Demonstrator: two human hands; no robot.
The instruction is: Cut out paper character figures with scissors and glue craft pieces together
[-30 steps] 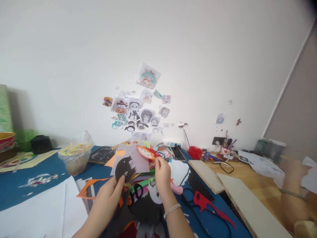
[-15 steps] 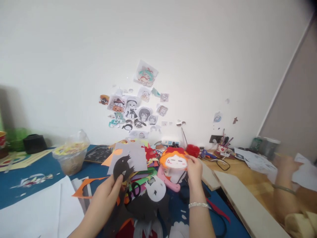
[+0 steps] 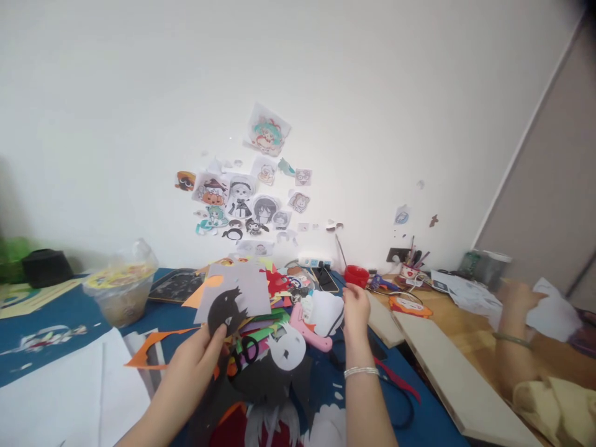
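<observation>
My left hand (image 3: 198, 354) pinches a black paper cutout (image 3: 222, 308) with a spiky edge, between thumb and fingers. My right hand (image 3: 356, 307) is at the right edge of a white paper cutout (image 3: 326, 309) with a dark line along its side, and its fingers appear closed on that edge. An orange-haired face cutout (image 3: 410, 305) lies on the wooden surface right of that hand. Between my hands sit a white round cutout (image 3: 287, 349), a pink curved object (image 3: 310, 332) and black scissors handles (image 3: 244, 359). Dark paper (image 3: 274, 382) spreads below them.
A bagged plastic tub (image 3: 121, 295) stands at left, near white sheets (image 3: 51, 385). Pale boards (image 3: 456, 372) lie at right, with a red bowl (image 3: 356, 275) and a pen cup (image 3: 410, 271) behind. Another person's hand (image 3: 516, 298) is at far right. Drawings (image 3: 265, 211) cover the wall.
The orange-haired face cutout has left my right hand and now lies farther right on the wooden surface. My right hand is at the white cutout. The view has shifted slightly.
</observation>
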